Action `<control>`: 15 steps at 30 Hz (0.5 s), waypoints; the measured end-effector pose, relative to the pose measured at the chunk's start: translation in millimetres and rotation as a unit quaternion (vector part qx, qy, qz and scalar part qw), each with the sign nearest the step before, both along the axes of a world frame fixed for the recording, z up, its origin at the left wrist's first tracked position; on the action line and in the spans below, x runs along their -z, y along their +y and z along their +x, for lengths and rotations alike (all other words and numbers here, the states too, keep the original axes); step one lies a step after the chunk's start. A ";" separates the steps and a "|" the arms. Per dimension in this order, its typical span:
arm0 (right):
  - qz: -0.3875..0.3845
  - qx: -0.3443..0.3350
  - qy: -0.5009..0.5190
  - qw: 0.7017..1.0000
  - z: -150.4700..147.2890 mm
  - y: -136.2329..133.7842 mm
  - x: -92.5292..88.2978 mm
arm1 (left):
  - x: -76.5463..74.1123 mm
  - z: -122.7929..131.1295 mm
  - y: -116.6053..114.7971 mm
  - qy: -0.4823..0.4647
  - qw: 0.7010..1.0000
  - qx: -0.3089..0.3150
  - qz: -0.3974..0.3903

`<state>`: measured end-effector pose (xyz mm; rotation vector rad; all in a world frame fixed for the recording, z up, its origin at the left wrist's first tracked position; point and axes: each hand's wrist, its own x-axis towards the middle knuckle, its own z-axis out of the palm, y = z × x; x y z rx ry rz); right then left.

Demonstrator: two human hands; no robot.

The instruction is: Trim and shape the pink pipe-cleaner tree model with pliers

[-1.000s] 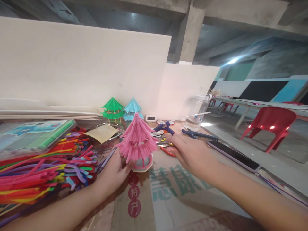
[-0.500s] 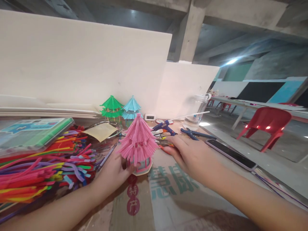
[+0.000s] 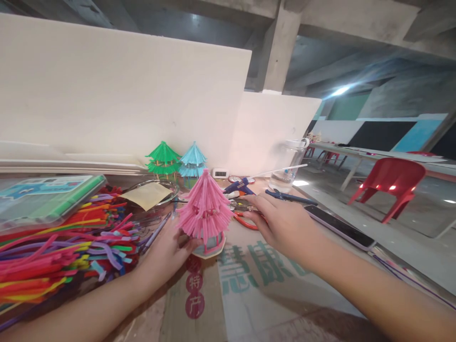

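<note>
A pink model pavilion with a two-tiered roof of fuzzy pipe cleaners stands on the cardboard in front of me. My left hand is closed around the left side of its base, the thumb at the front. To its right, my right hand reaches over the orange-handled pliers or scissors, palm down, thumb and fingers apart. The fingertips are at the orange handles; I cannot make out a firm hold. A blue glue gun lies just beyond.
Green and light blue model pavilions stand at the back. Bundled pipe cleaners and a plastic case fill the left. On the right are blue-handled pliers, a phone and a clear jug.
My right hand has shifted slightly at the orange-handled tool, and more of its handle loop shows. My left hand still holds the pink pavilion. The whole view has slid slightly left.
</note>
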<state>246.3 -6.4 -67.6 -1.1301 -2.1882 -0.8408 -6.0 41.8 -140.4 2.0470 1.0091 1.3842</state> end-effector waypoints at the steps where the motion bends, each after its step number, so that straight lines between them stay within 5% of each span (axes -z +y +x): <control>1: 0.003 0.005 -0.002 1.000 1.0 1.2 0.2 | -0.3 1.0 0.4 0.011 1.000 0.022 -0.013; 9: 0.048 0.000 -0.021 0.999 6.8 6.7 -0.7 | 2.3 -0.8 6.4 -0.001 0.995 0.030 -0.094; 15: 0.047 -0.010 -0.034 0.998 4.8 5.3 0.8 | 2.2 -5.0 6.5 0.070 0.996 0.032 -0.047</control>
